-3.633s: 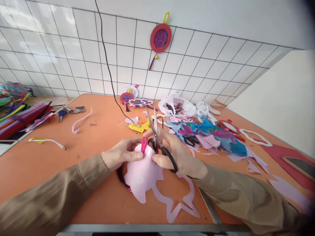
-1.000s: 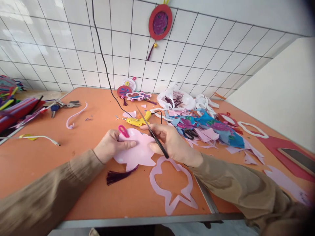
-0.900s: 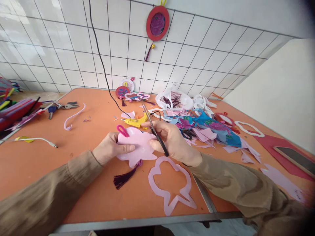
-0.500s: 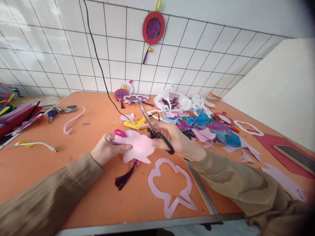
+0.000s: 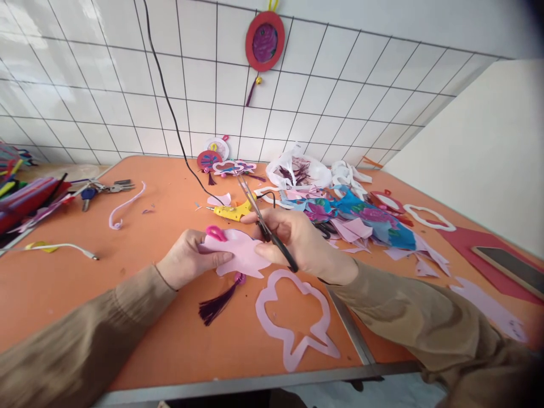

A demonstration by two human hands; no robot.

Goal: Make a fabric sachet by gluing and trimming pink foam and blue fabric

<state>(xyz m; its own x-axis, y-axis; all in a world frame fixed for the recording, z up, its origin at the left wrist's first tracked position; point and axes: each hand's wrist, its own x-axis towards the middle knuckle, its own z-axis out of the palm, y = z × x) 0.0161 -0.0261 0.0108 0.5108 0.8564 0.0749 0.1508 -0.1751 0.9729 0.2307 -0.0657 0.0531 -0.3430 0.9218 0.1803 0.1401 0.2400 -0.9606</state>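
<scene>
My left hand (image 5: 187,262) pinches a pale pink cut-out shape (image 5: 240,255) with a bright pink loop (image 5: 216,232) at its top and a dark purple tassel (image 5: 216,302) hanging from its bottom onto the orange table (image 5: 148,226). My right hand (image 5: 304,245) is closed round black-handled scissors (image 5: 266,226), whose blades point up and away from me, and its fingertips touch the shape's right edge. Just in front of the hands lies a pink outline frame (image 5: 293,317), flat on the table.
A yellow glue gun (image 5: 232,212) with a black cord lies behind the hands. Paper scraps and flowered blue pieces (image 5: 361,218) pile at the right. Keys (image 5: 104,187), a pink pipe cleaner (image 5: 125,204) and a white cable (image 5: 63,247) lie left. A red round ornament (image 5: 264,41) hangs on the tiled wall.
The pink shape has been turned and tilted flatter between my hands, so its tassel now trails toward me on the table. The scissors stay in my right hand.
</scene>
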